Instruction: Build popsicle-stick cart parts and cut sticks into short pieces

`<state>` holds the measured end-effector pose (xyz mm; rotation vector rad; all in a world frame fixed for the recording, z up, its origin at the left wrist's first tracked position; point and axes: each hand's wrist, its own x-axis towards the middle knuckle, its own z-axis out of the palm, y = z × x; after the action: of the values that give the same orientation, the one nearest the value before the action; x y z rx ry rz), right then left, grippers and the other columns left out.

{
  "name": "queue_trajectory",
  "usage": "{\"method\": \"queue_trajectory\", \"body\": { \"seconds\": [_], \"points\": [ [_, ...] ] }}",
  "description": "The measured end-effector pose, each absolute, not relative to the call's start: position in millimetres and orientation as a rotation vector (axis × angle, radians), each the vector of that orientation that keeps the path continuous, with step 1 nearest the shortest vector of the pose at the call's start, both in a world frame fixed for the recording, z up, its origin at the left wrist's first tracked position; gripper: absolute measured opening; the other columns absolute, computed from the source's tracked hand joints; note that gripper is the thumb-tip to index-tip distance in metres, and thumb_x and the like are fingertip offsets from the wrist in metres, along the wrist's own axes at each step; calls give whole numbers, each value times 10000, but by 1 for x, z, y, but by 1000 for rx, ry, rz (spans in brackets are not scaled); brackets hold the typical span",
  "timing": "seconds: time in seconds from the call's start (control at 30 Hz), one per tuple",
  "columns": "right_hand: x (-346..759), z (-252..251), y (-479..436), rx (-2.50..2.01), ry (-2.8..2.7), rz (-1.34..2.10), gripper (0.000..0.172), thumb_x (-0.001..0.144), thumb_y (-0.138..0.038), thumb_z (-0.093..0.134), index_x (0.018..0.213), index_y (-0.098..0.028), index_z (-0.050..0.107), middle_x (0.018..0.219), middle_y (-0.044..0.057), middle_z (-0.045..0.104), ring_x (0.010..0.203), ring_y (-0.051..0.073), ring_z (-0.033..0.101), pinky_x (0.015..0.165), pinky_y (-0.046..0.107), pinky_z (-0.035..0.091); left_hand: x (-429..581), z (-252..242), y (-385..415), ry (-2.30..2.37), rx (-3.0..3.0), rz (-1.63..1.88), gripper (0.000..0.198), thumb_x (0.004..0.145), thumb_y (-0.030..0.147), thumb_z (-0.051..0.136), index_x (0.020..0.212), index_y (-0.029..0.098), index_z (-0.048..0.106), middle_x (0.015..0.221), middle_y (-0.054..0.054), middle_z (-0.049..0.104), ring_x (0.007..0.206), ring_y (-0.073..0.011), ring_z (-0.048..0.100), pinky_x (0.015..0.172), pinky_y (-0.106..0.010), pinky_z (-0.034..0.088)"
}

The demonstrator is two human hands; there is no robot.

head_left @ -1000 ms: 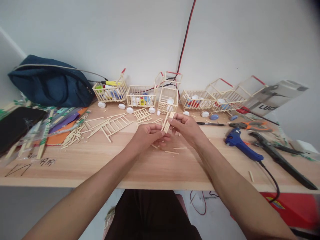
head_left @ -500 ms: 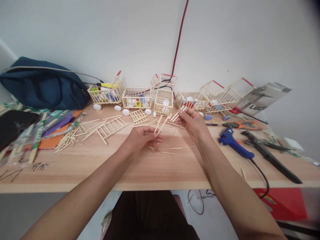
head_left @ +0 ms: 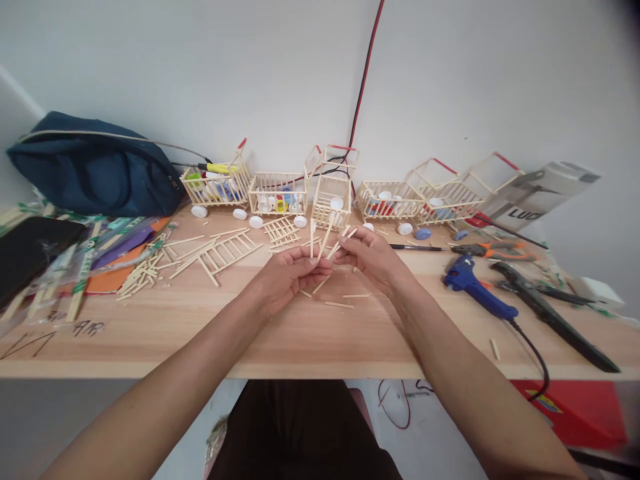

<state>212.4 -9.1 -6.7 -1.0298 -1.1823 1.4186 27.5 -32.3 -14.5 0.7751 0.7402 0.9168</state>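
Observation:
My left hand (head_left: pixel 289 275) and my right hand (head_left: pixel 369 257) meet over the middle of the wooden table (head_left: pixel 300 333). Each is closed in a pinch on a few thin wooden sticks (head_left: pixel 325 241) that fan upward between them. The left hand's sticks point up and slightly right; the right hand's sticks (head_left: pixel 347 235) angle toward the left. A few loose sticks (head_left: pixel 340 305) lie on the table just below the hands.
Several small stick carts (head_left: pixel 279 194) with bottle-cap wheels line the wall. Ladder-like stick frames (head_left: pixel 225 250) and stick piles lie at left, beside a blue bag (head_left: pixel 95 167). A blue glue gun (head_left: pixel 477 287), pliers (head_left: pixel 493 250) and black cutters (head_left: pixel 550 313) lie at right.
My hands drew apart half a second ago, splitting the sticks between them, and have now come back together at the table's middle.

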Motion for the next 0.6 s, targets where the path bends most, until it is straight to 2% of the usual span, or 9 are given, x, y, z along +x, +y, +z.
{"method": "queue_trajectory", "body": {
  "seconds": [0.23, 0.37, 0.47, 0.6],
  "points": [
    [210, -1, -13, -1035, -1202, 1411, 388, 572, -438, 847, 705, -188, 582, 609, -46, 629, 594, 86, 616, 630, 229, 556, 29, -11, -34, 762, 789, 940, 63, 786, 104, 694, 841, 100, 664, 819, -81, 724, 727, -121, 686, 757, -234, 553],
    [212, -4, -13, -1034, -1150, 1422, 384, 554, -416, 865, 730, -180, 618, 640, -39, 642, 617, 91, 636, 603, 209, 557, 28, -10, -33, 772, 793, 1035, 51, 792, 117, 678, 805, 109, 630, 742, -47, 680, 635, -103, 643, 659, -213, 538],
    [212, -9, -10, -1016, -1055, 1423, 352, 572, -390, 869, 737, -182, 637, 701, -20, 671, 691, 102, 676, 625, 186, 564, 26, -11, -31, 729, 788, 1040, 39, 800, 110, 656, 802, 119, 618, 702, -21, 637, 592, -86, 603, 586, -184, 503],
    [203, -12, -3, -968, -833, 1354, 305, 599, -340, 869, 711, -192, 627, 763, 3, 711, 830, 144, 716, 701, 198, 587, 24, -11, -29, 662, 742, 1006, 35, 807, 103, 654, 832, 113, 632, 728, -24, 625, 609, -81, 596, 591, -177, 505]
  ]
}}
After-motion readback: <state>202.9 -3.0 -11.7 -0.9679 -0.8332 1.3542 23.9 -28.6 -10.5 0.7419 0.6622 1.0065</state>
